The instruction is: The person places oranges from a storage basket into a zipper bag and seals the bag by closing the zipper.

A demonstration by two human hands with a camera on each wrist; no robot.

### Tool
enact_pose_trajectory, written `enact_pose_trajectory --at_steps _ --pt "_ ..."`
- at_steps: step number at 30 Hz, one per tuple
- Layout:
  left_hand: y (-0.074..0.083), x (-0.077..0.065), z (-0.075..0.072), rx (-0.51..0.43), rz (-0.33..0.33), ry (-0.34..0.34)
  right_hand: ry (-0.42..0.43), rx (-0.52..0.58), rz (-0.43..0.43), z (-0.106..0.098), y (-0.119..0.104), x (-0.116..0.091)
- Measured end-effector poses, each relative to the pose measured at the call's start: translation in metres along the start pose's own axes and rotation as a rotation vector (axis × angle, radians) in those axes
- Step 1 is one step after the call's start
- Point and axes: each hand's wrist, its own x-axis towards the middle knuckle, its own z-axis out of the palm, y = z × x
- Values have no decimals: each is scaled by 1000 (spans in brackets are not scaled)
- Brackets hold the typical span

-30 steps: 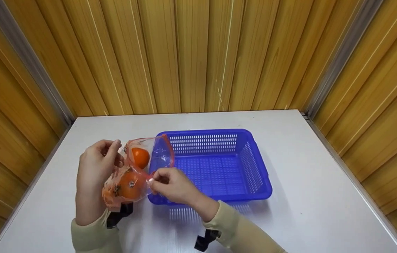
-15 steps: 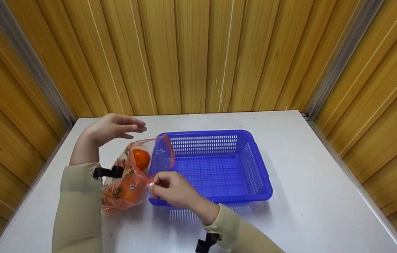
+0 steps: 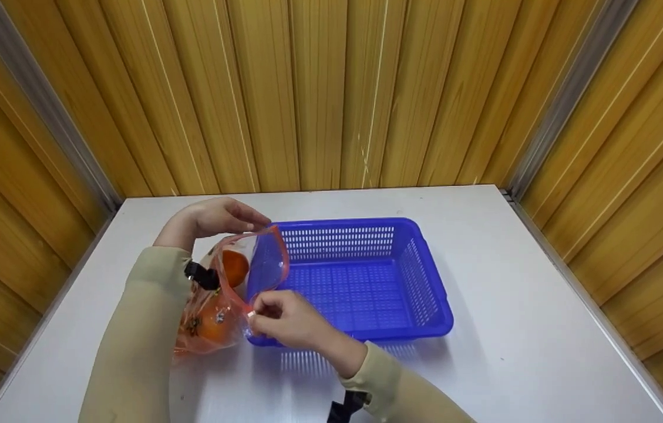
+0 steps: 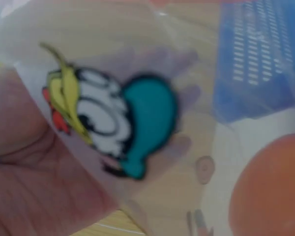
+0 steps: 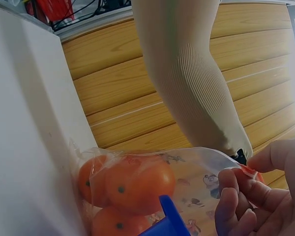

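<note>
A clear zip bag (image 3: 199,341) with a red-orange zip edge and cartoon prints leans against the left side of the blue basket (image 3: 431,276). Several round orange fruits (image 5: 140,187) lie inside it. My right hand (image 3: 293,320) pinches the near end of the zip edge, by a small white slider. My left hand (image 3: 225,216) is at the bag's far corner, its fingers extended to the right above the zip edge. In the left wrist view that hand (image 4: 24,162) shows partly through the plastic. The bag's mouth gapes over the basket's left rim.
Both stand on a white table (image 3: 542,305) with wood-look panels (image 3: 319,94) behind and at the sides. The basket has slotted walls and a bare floor. My left sleeve (image 3: 137,335) covers part of the bag in the head view.
My left hand has left the bag's left side, risen toward the back, then shifted right to the far zip corner. The right hand has stayed at the near end.
</note>
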Motion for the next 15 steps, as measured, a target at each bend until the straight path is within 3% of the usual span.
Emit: enact_pose_trajectory --at_steps 4,7,15 --pt "2 0 3 50 4 84 -7 -1 -8 0 -2 0" --pt "0 -8 0 65 -30 175 -15 6 -11 0 -5 0" --pt "-25 -52 -19 -61 -62 385 -31 8 10 -4 -13 2"
